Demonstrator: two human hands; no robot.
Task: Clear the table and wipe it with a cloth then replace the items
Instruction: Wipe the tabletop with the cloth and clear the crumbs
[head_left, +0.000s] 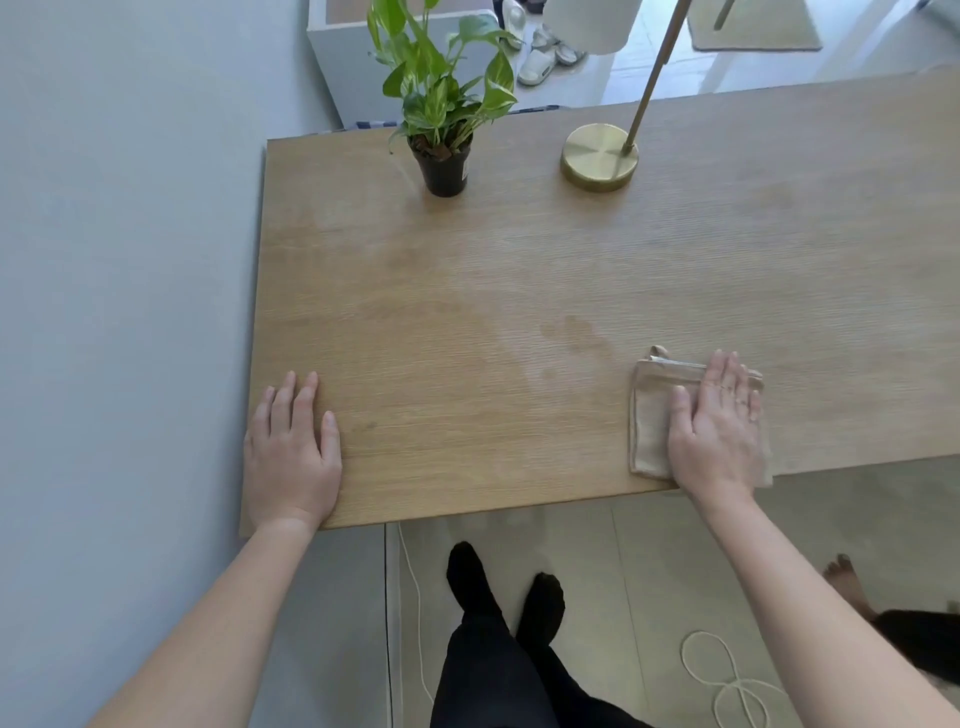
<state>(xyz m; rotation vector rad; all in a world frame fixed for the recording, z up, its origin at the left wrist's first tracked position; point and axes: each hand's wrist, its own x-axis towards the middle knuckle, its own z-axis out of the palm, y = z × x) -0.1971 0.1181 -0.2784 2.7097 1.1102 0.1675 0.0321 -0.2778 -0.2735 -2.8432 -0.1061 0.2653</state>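
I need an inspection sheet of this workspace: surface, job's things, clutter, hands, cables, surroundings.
Surface: wooden table, faint damp marks near the middle.
Job's things: folded cloth at the near edge; potted plant and lamp at the far side.
Clutter: nothing seen.
Hands: left hand flat on the table; right hand flat on the cloth.
Cables: white cord looped on the floor.
Surroundings: grey wall at left; shoes beyond the table.
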